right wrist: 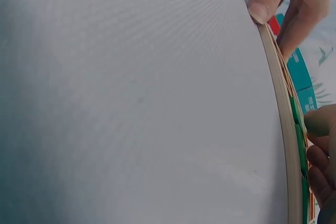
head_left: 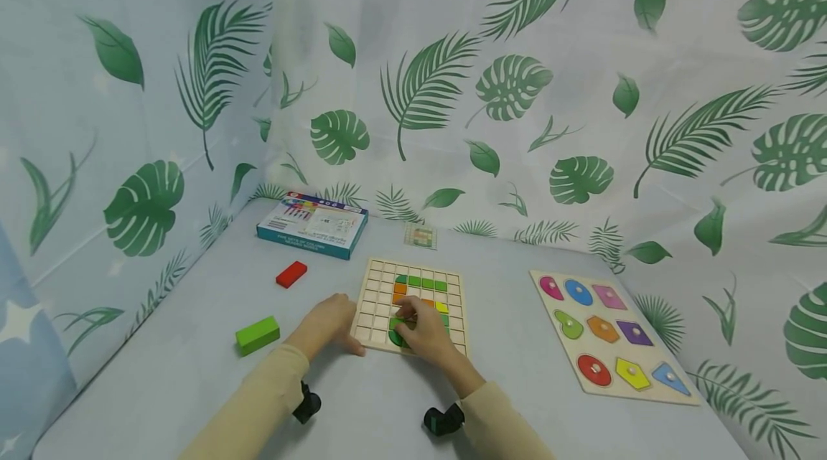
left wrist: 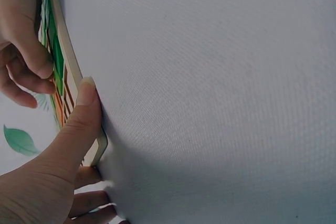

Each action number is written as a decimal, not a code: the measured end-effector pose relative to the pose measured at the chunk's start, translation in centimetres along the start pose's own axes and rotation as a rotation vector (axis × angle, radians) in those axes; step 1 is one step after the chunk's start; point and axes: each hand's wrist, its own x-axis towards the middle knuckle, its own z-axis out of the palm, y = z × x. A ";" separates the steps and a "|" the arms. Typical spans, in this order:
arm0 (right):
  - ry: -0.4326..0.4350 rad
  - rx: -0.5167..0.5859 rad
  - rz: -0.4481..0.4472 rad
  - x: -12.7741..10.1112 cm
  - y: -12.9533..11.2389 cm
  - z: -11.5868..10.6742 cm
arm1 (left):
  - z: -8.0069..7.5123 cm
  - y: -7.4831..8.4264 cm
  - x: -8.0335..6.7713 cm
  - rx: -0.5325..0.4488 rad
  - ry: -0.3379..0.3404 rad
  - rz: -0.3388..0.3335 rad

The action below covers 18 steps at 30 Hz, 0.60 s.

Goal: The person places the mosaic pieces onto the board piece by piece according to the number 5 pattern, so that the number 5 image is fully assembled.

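Note:
A square wooden grid board (head_left: pixel 368 306) lies in the middle of the table, with green, orange and yellow tiles set in its squares. My left hand (head_left: pixel 332 324) holds its near left corner; in the left wrist view the thumb (left wrist: pixel 88 95) presses on the near edge while the other fingers go round the side. Over the board's near half, my right hand (head_left: pixel 426 331) has its thumb and fingers curled down about a green tile (head_left: pixel 396 321). A rounded dark green tile (head_left: pixel 395 338) sits just below that thumb. In the right wrist view the right fingertips (right wrist: pixel 317 124) are right at the green tiles.
On the left lie a green block (head_left: pixel 258 335) and a red block (head_left: pixel 291 274). A flat printed box (head_left: pixel 313 225) stands at the back left, near a small pattern card (head_left: pixel 421 236). To the right is a knobbed shape puzzle (head_left: pixel 614 334). Leaf-print cloth hangs behind.

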 end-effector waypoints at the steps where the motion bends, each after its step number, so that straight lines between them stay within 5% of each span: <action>1: 0.000 0.004 0.003 0.0 0.0 0.0 | 0.0 0.0 -0.1 0.000 0.001 0.002; 18: 0.149 -0.086 0.156 -1.2 2.9 -3.4 | 0.1 -0.3 0.0 0.010 0.014 0.013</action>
